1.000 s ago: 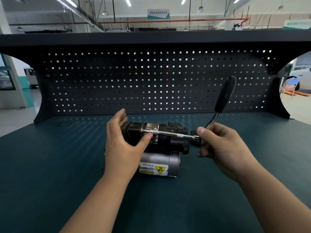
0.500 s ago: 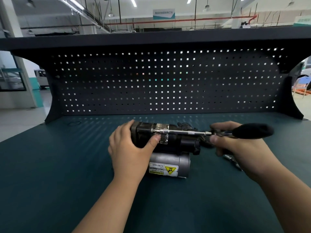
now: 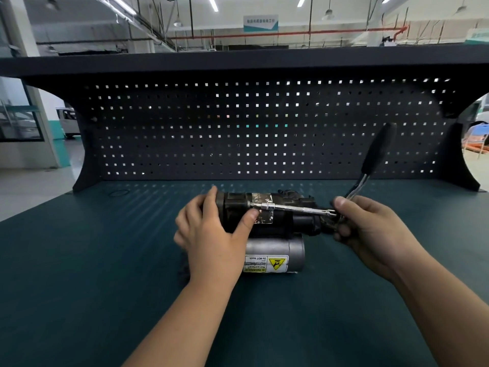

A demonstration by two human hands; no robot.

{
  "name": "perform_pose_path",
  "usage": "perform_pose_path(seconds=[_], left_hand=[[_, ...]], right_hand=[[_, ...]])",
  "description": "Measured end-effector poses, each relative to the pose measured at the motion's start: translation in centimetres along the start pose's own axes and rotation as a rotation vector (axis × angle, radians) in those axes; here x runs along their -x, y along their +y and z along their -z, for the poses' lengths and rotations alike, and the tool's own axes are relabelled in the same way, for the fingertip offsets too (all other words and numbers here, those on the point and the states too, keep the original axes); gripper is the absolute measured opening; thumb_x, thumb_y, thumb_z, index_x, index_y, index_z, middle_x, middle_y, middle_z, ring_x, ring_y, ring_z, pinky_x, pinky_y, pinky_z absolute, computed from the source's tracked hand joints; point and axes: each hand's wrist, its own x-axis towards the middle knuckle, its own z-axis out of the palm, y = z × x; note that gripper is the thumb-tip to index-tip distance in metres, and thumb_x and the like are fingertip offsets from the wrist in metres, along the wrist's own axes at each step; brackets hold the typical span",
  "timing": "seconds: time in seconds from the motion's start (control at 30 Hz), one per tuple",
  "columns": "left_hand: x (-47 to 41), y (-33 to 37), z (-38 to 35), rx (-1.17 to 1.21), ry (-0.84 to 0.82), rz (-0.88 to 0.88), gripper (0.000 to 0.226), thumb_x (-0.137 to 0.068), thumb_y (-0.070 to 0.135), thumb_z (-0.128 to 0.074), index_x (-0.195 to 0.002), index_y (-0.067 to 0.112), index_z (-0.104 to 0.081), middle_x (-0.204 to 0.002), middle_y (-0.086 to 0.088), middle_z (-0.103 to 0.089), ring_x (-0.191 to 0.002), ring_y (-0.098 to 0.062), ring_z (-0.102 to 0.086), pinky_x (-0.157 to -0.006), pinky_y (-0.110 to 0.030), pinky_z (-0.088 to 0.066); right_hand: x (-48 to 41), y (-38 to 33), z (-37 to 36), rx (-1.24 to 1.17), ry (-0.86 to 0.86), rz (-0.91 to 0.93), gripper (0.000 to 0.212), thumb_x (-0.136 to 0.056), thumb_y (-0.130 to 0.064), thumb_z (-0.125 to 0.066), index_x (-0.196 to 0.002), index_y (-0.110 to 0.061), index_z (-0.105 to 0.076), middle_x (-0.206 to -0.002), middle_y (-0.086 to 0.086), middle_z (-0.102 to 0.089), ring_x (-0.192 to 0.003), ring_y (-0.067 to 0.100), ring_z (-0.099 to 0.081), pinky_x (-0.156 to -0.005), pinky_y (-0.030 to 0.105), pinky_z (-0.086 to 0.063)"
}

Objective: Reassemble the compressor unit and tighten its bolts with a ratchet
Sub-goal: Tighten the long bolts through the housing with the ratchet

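ratchet (image 3: pixel 375 154) raised | left grip (image 3: pixel 211 239) clasps compressor (image 3: pixel 285 229) | right grip (image 3: pixel 370 234) pinches it | "Do NOT touch"

Gleams polished chrome along the ratchet extension (image 3: pixel 291 207), matt black at its handle (image 3: pixel 375 152). Looks matt black on the compressor housing (image 3: pixel 280 223), dull grey metal on its cylinder (image 3: pixel 295 249).

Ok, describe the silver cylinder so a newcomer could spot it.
Find the green workbench below the black pegboard. At its middle lies the compressor unit, whose near part is the silver cylinder. It alone is bare metal, with a yellow warning sticker.
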Motion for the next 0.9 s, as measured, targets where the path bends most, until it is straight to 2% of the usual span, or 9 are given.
perform_pose_path(seconds=[0.07,0.13,0.27,0.33,0.43,0.53,0.77,0.83,0.9], left_hand=[[0.2,0.1,-0.1,0.016,0.007,0.010,0.093,-0.069,0.076,-0.038,-0.146,0.025,-0.035,-0.141,-0.001,-0.037,-0.131,-0.013,-0.016,-0.106,-0.042,-0.015],[0.3,0.3,-0.1,0.024,0.013,0.019,0.094,-0.070,0.077,-0.036,-0.148,0.025,-0.032,-0.142,-0.002,-0.037,-0.133,-0.015,-0.016,-0.107,-0.045,-0.016],[0.4,0.7,-0.4,0.013,0.040,0.040,0.089,-0.073,0.072,-0.044,-0.147,0.024,-0.034,-0.140,-0.004,-0.038,-0.132,-0.018,-0.018,-0.106,-0.047,-0.018],[0.5,0.7,-0.5,0.015,0.042,0.048,0.086,-0.075,0.067,-0.049,-0.147,0.024,-0.034,-0.139,-0.005,-0.038,-0.132,-0.018,-0.017,-0.107,-0.048,-0.017],[0.4,0.7,-0.5,0.023,0.025,0.049,0.085,-0.074,0.067,-0.049,-0.147,0.025,-0.034,-0.140,-0.003,-0.037,-0.133,-0.018,-0.016,-0.108,-0.048,-0.015],[0.3,0.6,-0.4,0.038,0.027,0.043,0.084,-0.074,0.066,-0.050,-0.146,0.026,-0.036,-0.139,-0.003,-0.038,-0.133,-0.018,-0.017,-0.109,-0.049,-0.015],[0.1,0.0,-0.2,0.100,0.012,0.049,0.081,-0.073,0.062,-0.057,-0.144,0.029,-0.037,-0.140,-0.002,-0.036,-0.133,-0.011,-0.014,-0.111,-0.046,-0.014],[0.1,0.0,-0.1,0.105,0.008,0.053,0.081,-0.072,0.062,-0.057,-0.144,0.030,-0.037,-0.141,-0.001,-0.035,-0.134,-0.010,-0.014,-0.111,-0.046,-0.013],[0.1,-0.1,0.0,0.116,0.008,0.049,0.081,-0.072,0.061,-0.058,-0.144,0.031,-0.037,-0.141,-0.001,-0.036,-0.134,-0.011,-0.014,-0.111,-0.046,-0.014]], right_hand=[[-0.2,0.4,0.6,0.008,-0.019,0.062,0.017,-0.062,-0.025,-0.078,-0.076,-0.017,-0.074,-0.064,0.000,-0.062,-0.054,0.009,-0.058,-0.056,0.022,-0.052],[-0.8,1.0,1.5,0.139,0.004,0.168,0.036,-0.062,-0.020,-0.082,-0.096,-0.032,-0.076,-0.089,-0.005,-0.074,-0.078,0.009,-0.070,-0.071,0.021,-0.054],[-1.2,1.3,1.7,0.172,0.003,0.245,0.051,-0.064,-0.035,-0.076,-0.115,-0.036,-0.069,-0.113,-0.004,-0.072,-0.106,0.021,-0.068,-0.096,0.035,-0.048],[-1.1,1.3,1.8,0.120,-0.019,0.235,0.052,-0.063,-0.034,-0.077,-0.115,-0.034,-0.070,-0.113,-0.002,-0.072,-0.106,0.023,-0.068,-0.094,0.035,-0.051],[-1.1,0.9,1.9,0.116,-0.036,0.202,0.048,-0.062,-0.027,-0.080,-0.109,-0.035,-0.073,-0.111,-0.003,-0.073,-0.101,0.020,-0.070,-0.083,0.026,-0.055],[-1.0,0.4,1.7,0.156,-0.020,0.168,0.033,-0.069,-0.015,-0.076,-0.096,-0.034,-0.076,-0.089,-0.003,-0.076,-0.076,0.013,-0.071,-0.073,0.027,-0.056],[-0.4,-1.1,1.5,0.293,0.004,0.130,0.007,-0.078,-0.011,-0.075,-0.080,-0.018,-0.071,-0.053,-0.002,-0.058,-0.041,0.011,-0.041,-0.044,0.021,-0.038],[-0.4,-1.2,1.0,0.259,0.009,0.085,0.019,-0.081,-0.022,-0.072,-0.066,-0.014,-0.063,-0.047,-0.001,-0.049,-0.036,0.010,-0.032,-0.045,0.026,-0.038],[-0.4,-1.4,0.5,0.236,0.004,0.025,0.034,-0.076,-0.038,-0.070,-0.074,-0.008,-0.056,-0.053,0.004,-0.044,-0.035,0.011,-0.027,-0.046,0.028,-0.040]])
